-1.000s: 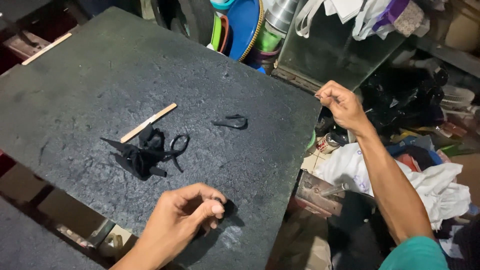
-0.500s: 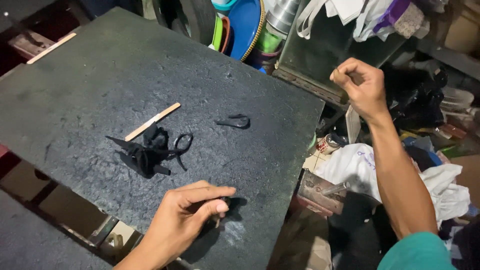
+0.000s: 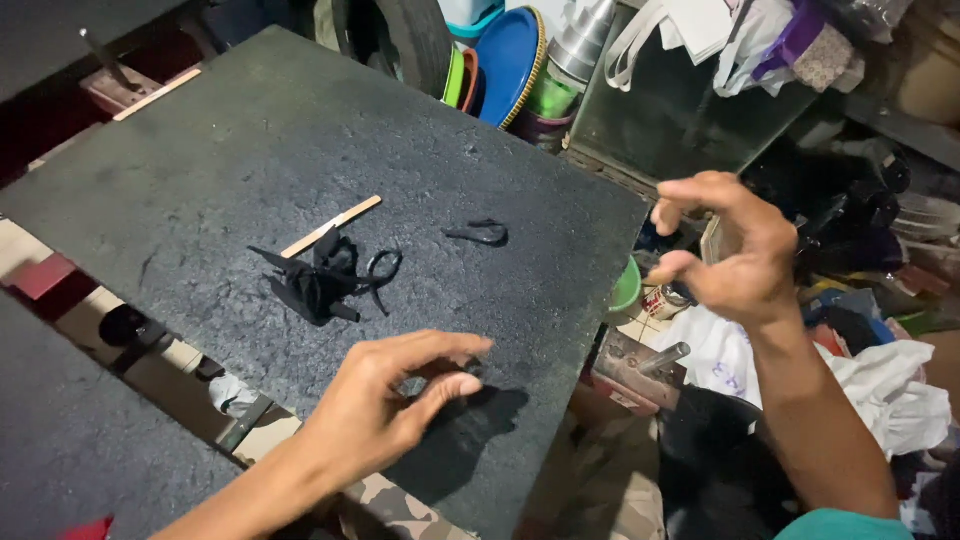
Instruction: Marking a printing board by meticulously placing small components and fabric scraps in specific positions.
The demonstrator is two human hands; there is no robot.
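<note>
My left hand (image 3: 385,400) hovers low over the near edge of the dark, rough-topped bench (image 3: 250,160), thumb and forefinger curled toward each other in a loose pinching grip. Something small and dark seems to sit between the fingertips (image 3: 462,384), but it is too blurred and shadowed for me to tell whether I have hold of it or only touch it. My right hand (image 3: 735,250) is raised off the bench's right edge, over the clutter on the floor, fingers bent and thumb apart from them; that grip is partly open and I see nothing in it. On the bench ahead of my left hand lies a bundle of black scraps (image 3: 310,280), with a thin black loop (image 3: 383,272) curling from its right side. A pale wooden stick (image 3: 330,226) lies slantwise, its lower end touching the bundle. Farther right, well apart from the bundle, sits a small black curved strip (image 3: 480,233). Behind the bench stand a blue plate (image 3: 505,60) and a dark tyre (image 3: 410,40). White cloth (image 3: 890,385) is heaped on the floor at right.
</note>
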